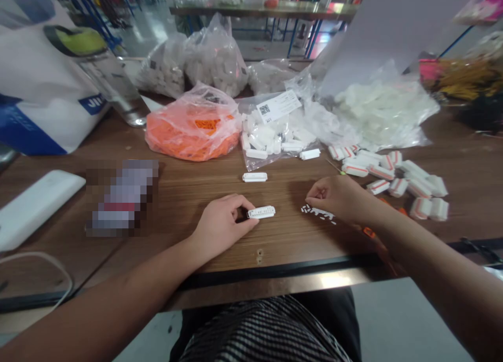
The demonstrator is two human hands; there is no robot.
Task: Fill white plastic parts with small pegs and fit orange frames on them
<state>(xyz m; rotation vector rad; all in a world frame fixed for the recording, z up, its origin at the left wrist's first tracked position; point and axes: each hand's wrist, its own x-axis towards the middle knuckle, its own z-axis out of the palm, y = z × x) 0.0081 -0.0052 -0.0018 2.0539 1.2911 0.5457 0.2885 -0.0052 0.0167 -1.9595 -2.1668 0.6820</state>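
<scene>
Pinching a white block (262, 212) on the tabletop (196, 181) between thumb and finger, the left hand (223, 223) likely steadies it; the right hand (338, 198), curled beside small white pieces (306, 209), hides any grip.

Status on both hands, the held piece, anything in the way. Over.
Left hand pinching white perforated block by one end. Right hand at small white bits, grip unclear. Nothing seen blocking either hand; second white block beyond the held one.

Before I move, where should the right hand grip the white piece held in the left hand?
Likely the right end of the white piece, pinched by its long sides, coming from the right: the left hand holds its left end, and the body is slim.
</scene>
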